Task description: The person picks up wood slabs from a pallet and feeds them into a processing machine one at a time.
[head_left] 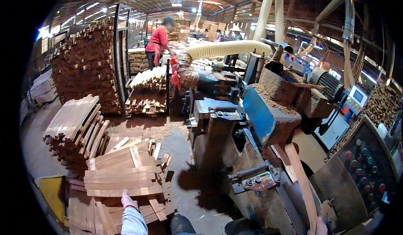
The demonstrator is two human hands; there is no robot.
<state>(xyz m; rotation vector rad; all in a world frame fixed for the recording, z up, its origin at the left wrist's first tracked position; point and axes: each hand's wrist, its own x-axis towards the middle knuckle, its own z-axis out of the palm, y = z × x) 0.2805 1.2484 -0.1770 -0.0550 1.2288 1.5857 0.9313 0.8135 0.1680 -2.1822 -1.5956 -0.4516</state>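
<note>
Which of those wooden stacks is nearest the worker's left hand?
The low, untidy stack of reddish-brown wooden boards; the left hand is at its near edge. The higher brown board stack and tall dark-brown wood stack stand farther off.

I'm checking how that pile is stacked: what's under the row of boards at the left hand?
Wooden strips poke out beneath the row of boards, some slanting past its near edge by the left hand. What lies under its middle is covered.
</note>
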